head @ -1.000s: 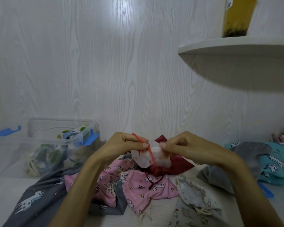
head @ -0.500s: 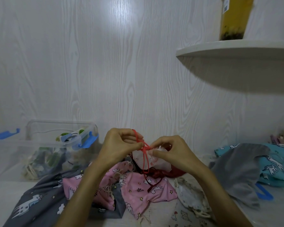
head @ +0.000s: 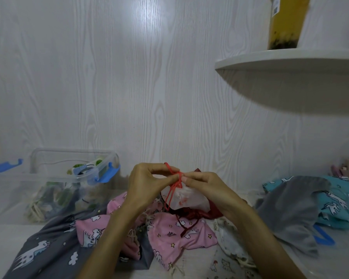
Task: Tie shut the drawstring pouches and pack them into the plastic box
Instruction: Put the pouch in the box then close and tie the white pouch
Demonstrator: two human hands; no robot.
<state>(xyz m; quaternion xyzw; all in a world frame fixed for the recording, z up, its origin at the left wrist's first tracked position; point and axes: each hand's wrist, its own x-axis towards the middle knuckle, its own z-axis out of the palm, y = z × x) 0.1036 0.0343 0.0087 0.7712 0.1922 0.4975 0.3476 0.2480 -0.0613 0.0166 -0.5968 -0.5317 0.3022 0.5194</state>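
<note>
Hands drew together since a second ago: left hand [head: 147, 184] and right hand [head: 201, 183] both pinch red drawstring [head: 174, 185] above white pouch [head: 186, 197], over the fabric pile. Pull ends evenly; snug the knot down.

Nothing legible anywhere (the yellow container's label [head: 276, 7] is too blurred).

Both hands met above the fabric heap — the left hand [head: 147, 184] and right hand [head: 208, 187] each pinched the red drawstring [head: 176, 182] of a small white pouch [head: 186, 197]. The clear plastic box [head: 69, 178] stood well apart, at left.
</note>
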